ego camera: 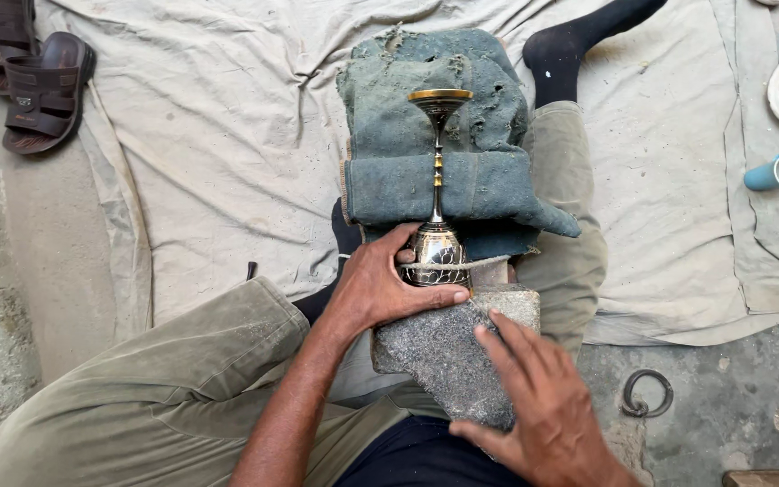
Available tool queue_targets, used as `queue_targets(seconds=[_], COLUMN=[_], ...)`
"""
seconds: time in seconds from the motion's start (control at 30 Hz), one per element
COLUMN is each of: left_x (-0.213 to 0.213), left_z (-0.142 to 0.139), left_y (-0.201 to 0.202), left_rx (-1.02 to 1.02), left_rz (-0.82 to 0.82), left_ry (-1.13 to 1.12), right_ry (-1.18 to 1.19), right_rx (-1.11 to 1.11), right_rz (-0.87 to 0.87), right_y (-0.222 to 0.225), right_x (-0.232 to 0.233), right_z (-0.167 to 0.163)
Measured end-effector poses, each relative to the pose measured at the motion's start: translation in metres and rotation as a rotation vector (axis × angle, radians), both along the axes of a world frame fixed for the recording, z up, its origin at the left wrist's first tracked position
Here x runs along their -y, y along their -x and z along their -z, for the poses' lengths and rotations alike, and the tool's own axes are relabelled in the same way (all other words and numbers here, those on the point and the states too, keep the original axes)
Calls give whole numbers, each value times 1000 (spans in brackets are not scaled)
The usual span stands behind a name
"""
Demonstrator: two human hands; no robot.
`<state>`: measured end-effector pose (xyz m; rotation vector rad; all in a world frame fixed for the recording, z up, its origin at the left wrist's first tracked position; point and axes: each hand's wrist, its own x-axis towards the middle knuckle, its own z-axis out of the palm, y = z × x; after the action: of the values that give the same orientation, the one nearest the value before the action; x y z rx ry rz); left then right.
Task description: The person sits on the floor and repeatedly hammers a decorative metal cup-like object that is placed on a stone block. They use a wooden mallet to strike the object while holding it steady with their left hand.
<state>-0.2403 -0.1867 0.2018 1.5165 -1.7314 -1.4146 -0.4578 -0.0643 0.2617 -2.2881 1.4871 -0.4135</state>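
A brass goblet (437, 180) with a dark patterned bowl lies on its side, its stem and foot resting on a folded blue-green cloth (389, 135). My left hand (380, 284) grips the goblet's bowl, thumb along its lower edge. The bowl sits against the top of a rough grey stone block (448, 352) that rests on my lap. My right hand (543, 406) lies flat on the block's lower right side, fingers spread, holding nothing. A thin rod or tool crosses the bowl just above the stone.
I sit on a pale sheet (227, 162) spread on the ground, legs in olive trousers. Brown sandals (42, 86) lie at the top left. A blue cup (777, 171) lies at the right, and a metal ring (646, 394) on bare concrete.
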Motion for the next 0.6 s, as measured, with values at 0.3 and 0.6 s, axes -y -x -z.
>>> queue_targets(seconds=[0.3, 0.6], left_x=[-12, -16], left_z=[4, -15], left_y=[14, 17], left_rx=[70, 228], left_rz=[-173, -138], left_ry=[219, 476], right_ry=[131, 135], right_rx=[22, 33], right_rz=[72, 116], right_y=[-6, -24], right_x=[-25, -28], right_z=[29, 30])
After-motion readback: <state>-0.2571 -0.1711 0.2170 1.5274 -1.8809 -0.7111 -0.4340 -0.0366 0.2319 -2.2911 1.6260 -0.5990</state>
